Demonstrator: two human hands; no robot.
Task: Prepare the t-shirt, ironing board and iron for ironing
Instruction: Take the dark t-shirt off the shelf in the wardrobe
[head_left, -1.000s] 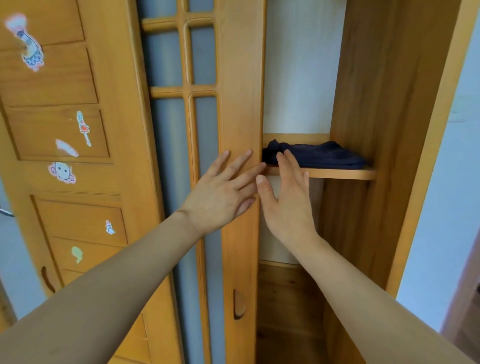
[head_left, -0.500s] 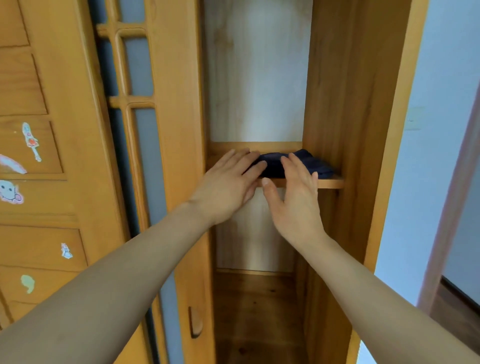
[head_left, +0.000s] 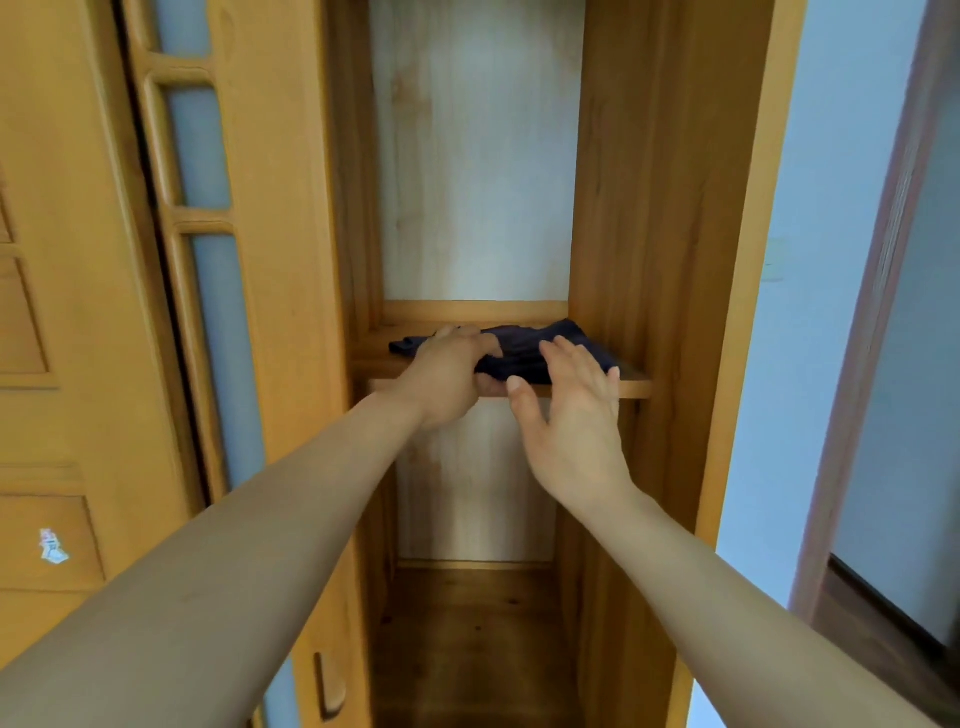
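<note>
A tall wooden wardrobe (head_left: 649, 208) is seen with one narrow bay open. Far left, a little sticker (head_left: 52, 546) is stuck on a drawer front, then comes the frosted-pane door (head_left: 280, 260), slid aside. On the shelf (head_left: 636, 387) a dark navy t-shirt (head_left: 524, 348) is lying folded. Its left part is gripped by the left hand (head_left: 447, 379), fingers curled over the top, thumb probably tucked under the front edge. The right hand (head_left: 571, 415) is held flat at the shirt's right front, fingers straight and slightly apart; whether it touches can't be told. A pale wall (head_left: 810, 260) is seen on the right.
</note>
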